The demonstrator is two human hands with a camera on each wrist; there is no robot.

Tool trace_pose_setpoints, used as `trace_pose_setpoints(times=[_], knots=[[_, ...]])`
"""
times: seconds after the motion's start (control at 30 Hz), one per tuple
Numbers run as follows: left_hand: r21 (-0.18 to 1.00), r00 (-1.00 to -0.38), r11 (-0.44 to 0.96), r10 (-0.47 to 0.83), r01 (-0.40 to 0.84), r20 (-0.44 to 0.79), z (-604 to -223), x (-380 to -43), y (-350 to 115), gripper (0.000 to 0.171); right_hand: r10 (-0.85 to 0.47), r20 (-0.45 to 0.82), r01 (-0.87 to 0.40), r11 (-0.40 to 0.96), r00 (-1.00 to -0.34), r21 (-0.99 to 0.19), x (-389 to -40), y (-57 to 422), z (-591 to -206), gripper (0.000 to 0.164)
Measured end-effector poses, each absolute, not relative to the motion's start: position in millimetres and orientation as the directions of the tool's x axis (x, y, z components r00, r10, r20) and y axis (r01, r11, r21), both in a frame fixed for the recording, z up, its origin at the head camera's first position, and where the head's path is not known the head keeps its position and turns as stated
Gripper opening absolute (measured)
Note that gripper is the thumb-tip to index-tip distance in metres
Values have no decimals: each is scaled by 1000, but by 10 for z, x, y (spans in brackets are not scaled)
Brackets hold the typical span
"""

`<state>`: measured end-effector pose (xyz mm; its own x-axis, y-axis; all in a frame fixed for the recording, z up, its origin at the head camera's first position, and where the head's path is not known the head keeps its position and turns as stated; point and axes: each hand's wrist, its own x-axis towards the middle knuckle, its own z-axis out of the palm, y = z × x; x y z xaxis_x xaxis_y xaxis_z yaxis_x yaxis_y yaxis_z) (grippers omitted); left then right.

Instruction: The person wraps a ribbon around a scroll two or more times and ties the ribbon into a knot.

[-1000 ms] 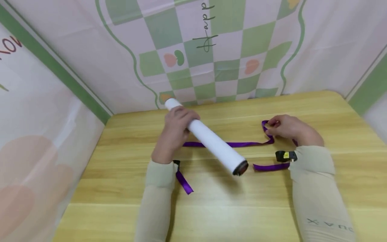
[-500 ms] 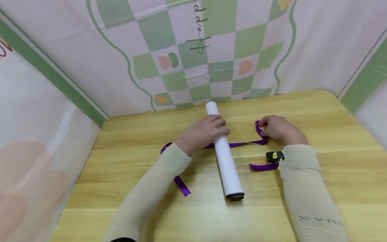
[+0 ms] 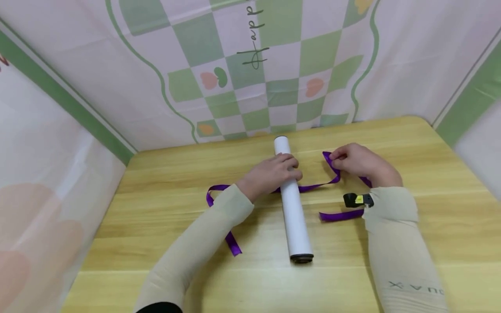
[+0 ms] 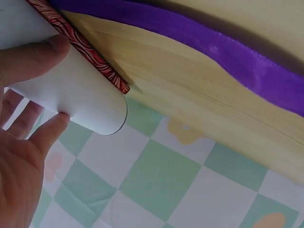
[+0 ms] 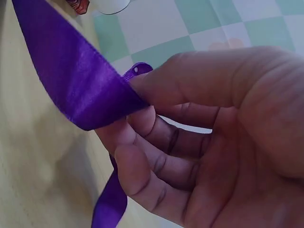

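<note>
A rolled-up poster (image 3: 295,217), white outside with a dark near end, lies lengthwise on the wooden table, across a purple ribbon (image 3: 313,188). In the left wrist view, a red patterned strip (image 4: 90,52) shows along the poster's edge. My left hand (image 3: 270,174) grips the roll toward its far end, thumb on one side and fingers on the other. To the right, my right hand (image 3: 360,161) pinches the ribbon between thumb and fingers, raising a fold of it. In the right wrist view, the ribbon (image 5: 71,71) runs from the fingertips on both sides of the hand.
One ribbon end (image 3: 234,244) lies left of the roll, partly behind my left sleeve (image 3: 203,243). The other end (image 3: 338,215) lies beside my right sleeve (image 3: 395,243). A checkered cloth backdrop (image 3: 250,87) stands at the back edge of the table (image 3: 156,191).
My left hand has swung the rolled-up poster from a raised slant at the left to nearly straight on the ribbon. My right hand keeps its pinch and has lifted the ribbon fold slightly.
</note>
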<state>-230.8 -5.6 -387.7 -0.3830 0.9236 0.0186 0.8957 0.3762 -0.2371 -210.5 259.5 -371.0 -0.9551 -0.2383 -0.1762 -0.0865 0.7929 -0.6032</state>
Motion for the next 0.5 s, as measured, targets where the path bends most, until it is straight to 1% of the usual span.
trace_pose_setpoints(times=[0.27,0.37,0.5], knots=[[-234,-387,367,921,900,-48,-3898,-2289,3,36,-228,-167,-78,781,-959,-619,-2108,2542,-3671,28],[-254,-395,365,915,896,-81,-3898,-2267,30,40,-221,-167,-68,772,-961,-633,-2106,2529,-3662,28],[-300,-423,369,896,879,-138,-3911,-2228,80,47,-223,-166,-67,763,-961,-643,-2104,2521,-3657,27]])
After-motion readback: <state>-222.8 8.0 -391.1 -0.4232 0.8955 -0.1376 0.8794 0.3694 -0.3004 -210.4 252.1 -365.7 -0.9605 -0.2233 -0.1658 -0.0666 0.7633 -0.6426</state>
